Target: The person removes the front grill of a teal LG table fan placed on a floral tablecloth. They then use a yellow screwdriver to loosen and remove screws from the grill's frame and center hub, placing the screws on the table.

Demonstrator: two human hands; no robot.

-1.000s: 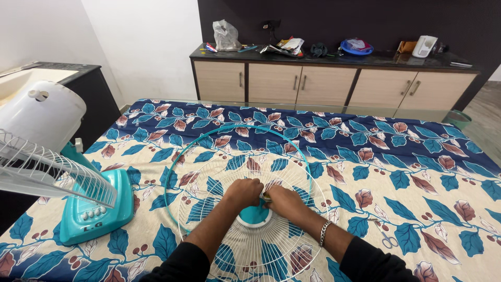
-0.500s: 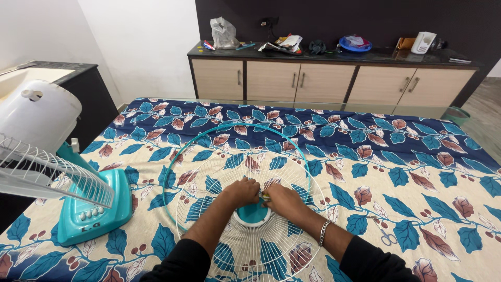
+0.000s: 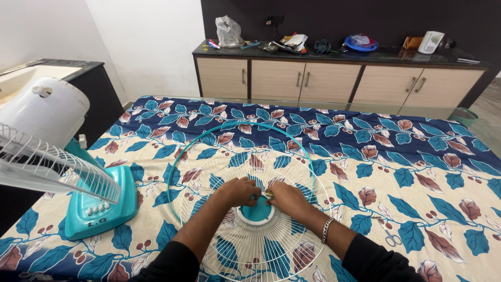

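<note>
The person stands at a table covered by a leaf-patterned cloth (image 3: 396, 156) in blue, cream and rust; both forearms reach forward over a white wire fan guard (image 3: 261, 245) that lies flat on the cloth directly before them; a teal ring (image 3: 180, 156) lies partly under and beyond the guard, its far arc showing towards the middle of the table. At the guard's centre sits a round teal hub cap (image 3: 257, 211); both hands meet just above it.

The left hand (image 3: 239, 190) rests on the wires beside the hub, fingers curled inward and closed, the fingertips against the cap's upper edge; the right hand (image 3: 284, 196) lies opposite, fingers likewise drawn together, thumb and forefinger pinching a small yellowish object (image 3: 267, 195) at the hub's rim; what that object is cannot be made out. The two hands nearly touch at the fingertips. A metal bracelet (image 3: 327, 230) sits on the right wrist; both sleeves are black.

To the left, at the table's edge, stands the teal fan base (image 3: 102, 209) with its buttons, the white motor housing (image 3: 44, 112) above it, and the rear wire guard (image 3: 52, 167) attached and tilted. Small scissors (image 3: 389, 235) lie on the cloth to the right, well apart from the hands. A cabinet (image 3: 339, 78) with cluttered dark top runs along the far wall.
</note>
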